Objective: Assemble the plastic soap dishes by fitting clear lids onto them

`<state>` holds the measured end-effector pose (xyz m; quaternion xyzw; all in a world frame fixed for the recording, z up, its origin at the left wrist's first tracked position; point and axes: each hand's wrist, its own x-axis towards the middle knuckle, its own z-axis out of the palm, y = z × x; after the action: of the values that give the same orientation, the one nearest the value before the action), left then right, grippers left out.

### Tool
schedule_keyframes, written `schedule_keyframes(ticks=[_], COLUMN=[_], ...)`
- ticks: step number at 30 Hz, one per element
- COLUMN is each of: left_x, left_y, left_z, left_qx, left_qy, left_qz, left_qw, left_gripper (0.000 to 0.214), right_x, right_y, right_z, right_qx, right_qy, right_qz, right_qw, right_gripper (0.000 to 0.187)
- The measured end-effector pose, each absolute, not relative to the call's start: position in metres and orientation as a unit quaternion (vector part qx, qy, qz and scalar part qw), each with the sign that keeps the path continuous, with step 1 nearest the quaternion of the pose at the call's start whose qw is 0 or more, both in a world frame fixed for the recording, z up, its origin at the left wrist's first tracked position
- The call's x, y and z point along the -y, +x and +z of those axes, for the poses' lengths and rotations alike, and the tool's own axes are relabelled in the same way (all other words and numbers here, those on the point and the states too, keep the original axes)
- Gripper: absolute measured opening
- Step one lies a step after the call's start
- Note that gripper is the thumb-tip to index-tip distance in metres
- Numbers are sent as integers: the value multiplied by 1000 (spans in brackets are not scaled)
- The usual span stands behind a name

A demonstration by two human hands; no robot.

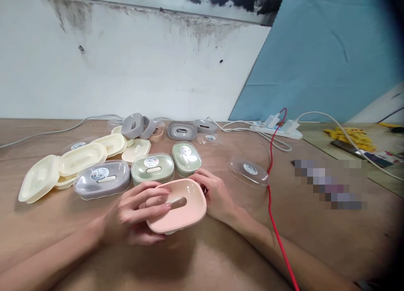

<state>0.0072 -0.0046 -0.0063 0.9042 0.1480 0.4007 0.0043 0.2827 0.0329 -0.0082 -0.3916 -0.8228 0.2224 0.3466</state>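
A pink soap dish (189,213) with a slot in its middle is held above the near part of the table. My left hand (135,213) wraps round its left side, fingers over the rim and near the slot, thumb below. At the far right rim my right hand (216,192) grips the dish too; its fingertips are partly hidden behind it. A pale piece shows under the dish's bottom edge, mostly hidden. Just beyond stand a grey lidded soap dish (116,183) and two green ones (153,173), each under a clear lid with a round label.
Cream trays (42,177) lie piled at the left. Grey dishes (182,131) sit farther back. A loose clear lid (248,171) rests right of my hands, beside a red cable (273,223). A power strip (293,133) with chargers lies near the wall. One item at right is blurred out.
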Motion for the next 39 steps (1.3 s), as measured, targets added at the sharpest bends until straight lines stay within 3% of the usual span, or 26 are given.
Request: schedule_keyframes(ticks=[4,7,11,14,17,23,31,35,39], left_x=[3,4,5,5,6,11,6,5,4], left_y=[7,7,8,9,9,12,8,7,3], left_z=[-8,-7,-10,-12,-11,-8,-7,-8,-6], left_qx=[-159,-163,-177,-194,-211,-240,-227,-220,-199], left_qy=[903,902,902,903,911,910,919,922,935], left_qz=[400,399,393,383,353,339,321,319,291], left_qw=[6,-2,-7,-3,14,11,5,-23,-49], left_gripper=[50,54,61,64,75,48,51,43,50], right_x=[-41,-48,-51,-48,-44,-43,-44,-43,-41], right_y=[289,297,305,304,301,301,298,297,295], right_z=[-11,-10,-1,5,6,4,1,0,-2], right_qx=[823,789,834,878,898,902,908,911,915], right_qy=[-410,-431,-301,-209,-208,-243,-242,-246,-269], right_qz=[230,252,269,279,279,258,233,233,215], right_qw=[319,359,377,327,271,248,249,236,208], right_gripper=[23,24,34,63,87,93,93,99,108])
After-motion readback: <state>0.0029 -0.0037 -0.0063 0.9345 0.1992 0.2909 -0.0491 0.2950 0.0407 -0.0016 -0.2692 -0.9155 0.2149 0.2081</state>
